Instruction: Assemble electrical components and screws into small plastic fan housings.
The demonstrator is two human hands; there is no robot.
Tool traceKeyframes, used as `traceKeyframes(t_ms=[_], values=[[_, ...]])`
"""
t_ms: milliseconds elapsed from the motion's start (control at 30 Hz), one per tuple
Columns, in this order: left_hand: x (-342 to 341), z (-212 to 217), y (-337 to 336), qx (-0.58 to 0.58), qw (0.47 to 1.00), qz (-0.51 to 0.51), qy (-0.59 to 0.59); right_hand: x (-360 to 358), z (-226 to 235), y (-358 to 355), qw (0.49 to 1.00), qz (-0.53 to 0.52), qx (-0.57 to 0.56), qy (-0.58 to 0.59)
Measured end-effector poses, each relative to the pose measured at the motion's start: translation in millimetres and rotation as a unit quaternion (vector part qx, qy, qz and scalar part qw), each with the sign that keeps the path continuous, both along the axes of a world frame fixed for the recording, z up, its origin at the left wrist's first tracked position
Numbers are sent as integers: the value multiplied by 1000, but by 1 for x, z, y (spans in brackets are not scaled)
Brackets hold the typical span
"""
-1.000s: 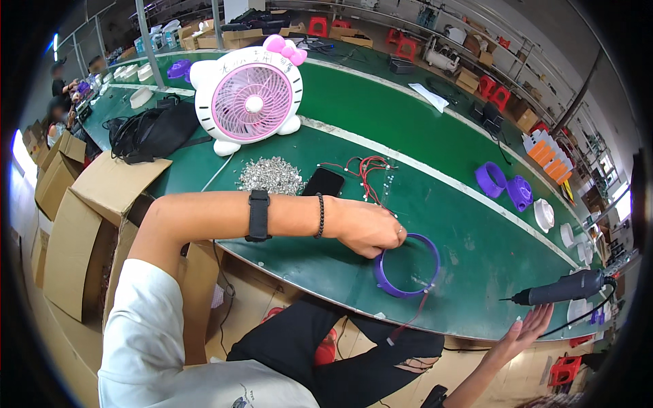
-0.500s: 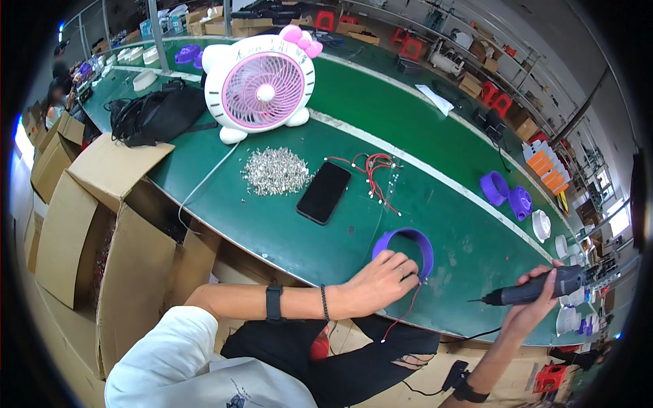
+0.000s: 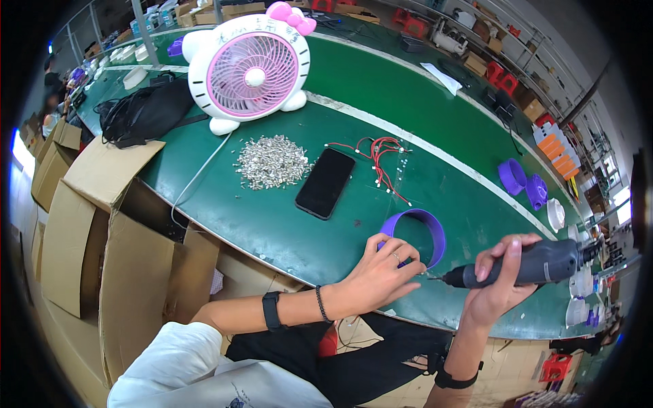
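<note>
A purple plastic ring (image 3: 435, 234) stands on the green table, with my left hand (image 3: 377, 277) at its near left side. The fingers of this hand are bent and pinched by the ring's near edge; what they hold is too small to make out. In my right hand (image 3: 495, 289) is a dark electric screwdriver (image 3: 547, 262), lying level with its bit pointing left. The bit's tip comes close to my left fingertips, where a tiny light speck shows. Whether the tip touches it I cannot tell.
A pile of small metal screws (image 3: 273, 162), a black phone (image 3: 325, 183) and red wires (image 3: 381, 160) lie beyond my hands. A white and pink fan (image 3: 253, 75) stands behind, near a black bag (image 3: 146, 112). Open cardboard boxes (image 3: 136, 285) are at left. Purple parts (image 3: 511, 178) sit at right.
The screwdriver in my right hand has moved left, its bit now at my left fingertips. The red wire that hung by the ring no longer shows. The view has shifted slightly.
</note>
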State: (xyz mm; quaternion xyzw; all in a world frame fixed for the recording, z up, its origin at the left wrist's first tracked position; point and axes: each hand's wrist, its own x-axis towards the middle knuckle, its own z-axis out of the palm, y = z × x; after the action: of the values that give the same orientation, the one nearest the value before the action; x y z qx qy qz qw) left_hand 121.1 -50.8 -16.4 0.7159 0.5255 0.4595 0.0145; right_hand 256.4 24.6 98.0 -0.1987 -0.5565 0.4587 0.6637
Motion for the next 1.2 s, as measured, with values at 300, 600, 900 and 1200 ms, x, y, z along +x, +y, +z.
traceKeyframes(t_ms=[300,600,900,1200], values=[[0,-9,14,-2,999,-16,-38,-13,-6,8,999,-26,-4,-45],[3,-12,13,-11,995,-8,-94,-16,-3,10,996,-47,36,-61],[4,-12,15,-5,995,-15,-96,-18,-5,9,996,-49,24,-64],[10,-11,16,13,995,-2,-96,-20,-2,5,996,-73,14,-47]])
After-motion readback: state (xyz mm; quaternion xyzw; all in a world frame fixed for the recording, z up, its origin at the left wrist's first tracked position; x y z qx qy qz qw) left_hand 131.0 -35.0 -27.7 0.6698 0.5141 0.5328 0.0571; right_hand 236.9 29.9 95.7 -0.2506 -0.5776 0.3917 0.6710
